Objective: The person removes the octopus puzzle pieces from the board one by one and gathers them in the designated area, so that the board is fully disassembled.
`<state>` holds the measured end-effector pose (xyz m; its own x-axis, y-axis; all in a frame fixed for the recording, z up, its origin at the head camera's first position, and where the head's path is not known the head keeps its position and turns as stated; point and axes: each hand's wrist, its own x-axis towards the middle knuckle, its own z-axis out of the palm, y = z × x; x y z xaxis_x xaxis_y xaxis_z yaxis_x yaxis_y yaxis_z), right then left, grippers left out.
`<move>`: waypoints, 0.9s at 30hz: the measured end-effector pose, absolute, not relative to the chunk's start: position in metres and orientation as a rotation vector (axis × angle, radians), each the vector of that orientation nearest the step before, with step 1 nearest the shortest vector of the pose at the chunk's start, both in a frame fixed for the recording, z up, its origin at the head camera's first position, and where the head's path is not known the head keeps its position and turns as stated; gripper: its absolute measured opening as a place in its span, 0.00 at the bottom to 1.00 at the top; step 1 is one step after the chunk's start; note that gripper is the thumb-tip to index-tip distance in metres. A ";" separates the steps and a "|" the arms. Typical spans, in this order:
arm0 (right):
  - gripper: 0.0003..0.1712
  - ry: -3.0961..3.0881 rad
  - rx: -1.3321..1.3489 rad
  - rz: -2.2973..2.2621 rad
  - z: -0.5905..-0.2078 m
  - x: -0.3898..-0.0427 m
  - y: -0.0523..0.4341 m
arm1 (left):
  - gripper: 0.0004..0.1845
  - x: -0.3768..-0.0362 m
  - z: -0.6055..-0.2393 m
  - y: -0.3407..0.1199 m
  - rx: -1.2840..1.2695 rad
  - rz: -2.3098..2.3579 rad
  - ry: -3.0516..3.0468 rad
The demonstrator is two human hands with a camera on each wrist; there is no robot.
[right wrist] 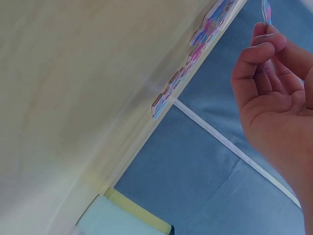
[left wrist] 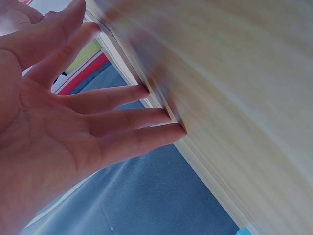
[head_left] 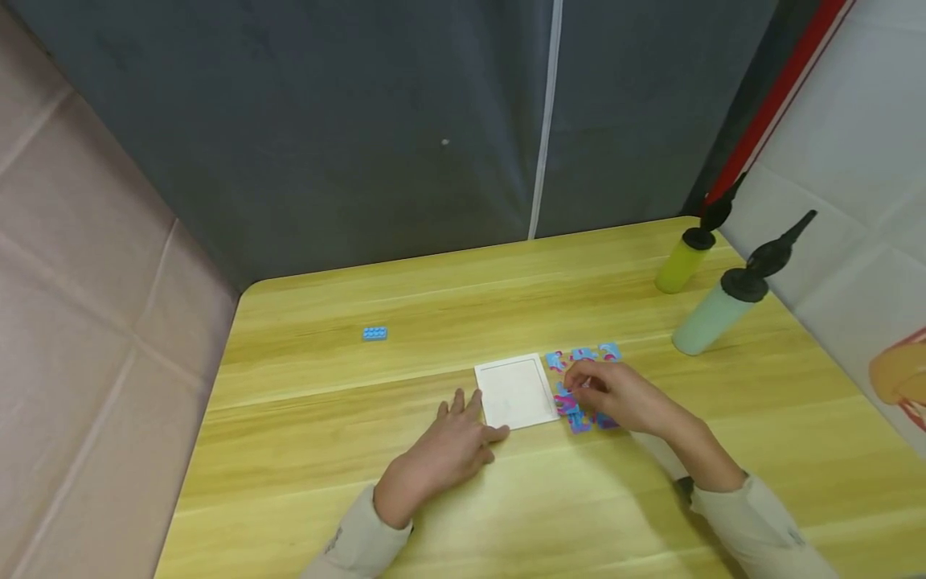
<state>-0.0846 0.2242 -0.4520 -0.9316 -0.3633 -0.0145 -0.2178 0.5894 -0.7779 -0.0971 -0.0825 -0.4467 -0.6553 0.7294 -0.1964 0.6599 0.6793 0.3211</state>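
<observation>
A white square puzzle tray point(head_left: 515, 392) lies flat on the wooden table. My left hand point(head_left: 450, 442) rests at its left and lower edge, fingers spread and straight, the fingertips on the tabletop in the left wrist view. Just right of the tray lies a cluster of blue, pink and purple jigsaw pieces point(head_left: 580, 423). Over this cluster, my right hand point(head_left: 624, 396) pinches one jigsaw piece point(right wrist: 266, 11) between thumb and fingers, raised above the table in the right wrist view. The palm and curled fingers hide part of the cluster in the head view.
A small blue toy brick point(head_left: 374, 333) lies left of the tray, farther back. At the right stand a pale green pump bottle point(head_left: 712, 318) and a smaller yellow-green one point(head_left: 680, 264), both with black tops. A dark curtain point(head_left: 376, 145) hangs behind the table.
</observation>
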 end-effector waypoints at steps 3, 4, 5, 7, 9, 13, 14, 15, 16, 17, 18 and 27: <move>0.06 2.665 -0.491 -1.254 -0.452 -0.083 0.226 | 0.21 -0.097 -0.447 -0.083 1.099 0.324 2.582; 0.06 2.676 -0.495 -1.247 -0.452 -0.083 0.226 | 0.21 -0.097 -0.447 -0.083 1.098 0.328 2.581; 0.07 2.685 -0.500 -1.245 -0.452 -0.083 0.227 | 0.21 -0.097 -0.448 -0.083 1.099 0.329 2.580; 0.07 2.703 -0.502 -1.234 -0.453 -0.083 0.228 | 0.21 -0.097 -0.448 -0.083 1.100 0.332 2.580; 0.06 2.715 -0.494 -1.223 -0.453 -0.083 0.230 | 0.21 -0.097 -0.448 -0.083 1.103 0.336 2.580; 0.05 2.719 -0.459 -1.209 -0.452 -0.081 0.234 | 0.22 -0.098 -0.446 -0.083 1.114 0.341 2.581; 0.05 2.721 -0.450 -1.206 -0.452 -0.080 0.235 | 0.22 -0.098 -0.446 -0.083 1.116 0.340 2.582; 0.05 2.725 -0.444 -1.201 -0.452 -0.080 0.235 | 0.22 -0.098 -0.446 -0.083 1.117 0.340 2.582; 0.05 2.727 -0.437 -1.200 -0.451 -0.079 0.236 | 0.22 -0.098 -0.446 -0.083 1.117 0.340 2.582; 0.05 2.728 -0.431 -1.200 -0.451 -0.079 0.237 | 0.22 -0.098 -0.446 -0.083 1.116 0.342 2.580; 0.05 2.729 -0.425 -1.199 -0.451 -0.078 0.237 | 0.22 -0.098 -0.446 -0.083 1.115 0.342 2.580; 0.06 2.733 -0.409 -1.225 -0.452 -0.075 0.244 | 0.21 -0.097 -0.446 -0.083 1.124 0.337 2.592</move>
